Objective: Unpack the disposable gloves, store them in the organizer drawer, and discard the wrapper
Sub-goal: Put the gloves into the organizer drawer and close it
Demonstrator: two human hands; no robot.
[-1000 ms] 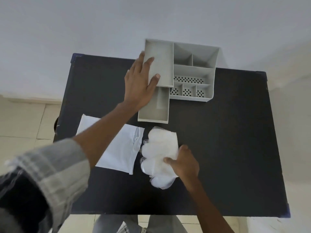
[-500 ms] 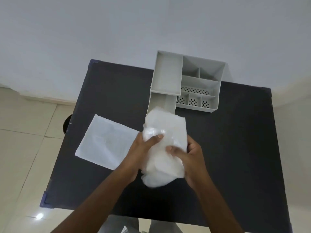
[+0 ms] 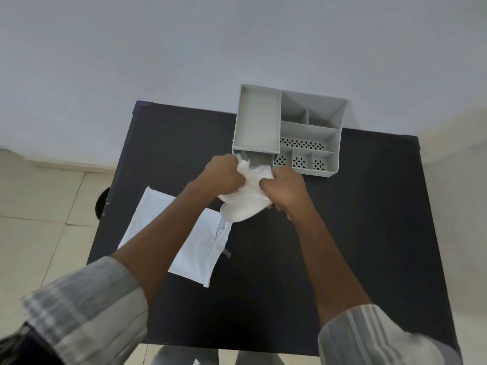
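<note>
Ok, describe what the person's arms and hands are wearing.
Both hands, left hand and right hand, are bare: no gloves, rings or watch visible. Forearms are uncovered. The left sleeve and right sleeve are pushed-up grey fabric with paler stripes, a loose checked pattern.

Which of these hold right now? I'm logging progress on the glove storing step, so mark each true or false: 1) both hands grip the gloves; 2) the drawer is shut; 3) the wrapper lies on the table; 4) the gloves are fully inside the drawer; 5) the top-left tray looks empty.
1) True: the left hand and right hand both clutch the gloves.
2) False: the drawer is pulled out of the organizer.
3) True: the wrapper lies flat on the table.
4) False: only their far edge reaches the drawer.
5) True: the top-left tray shows nothing inside.
</note>
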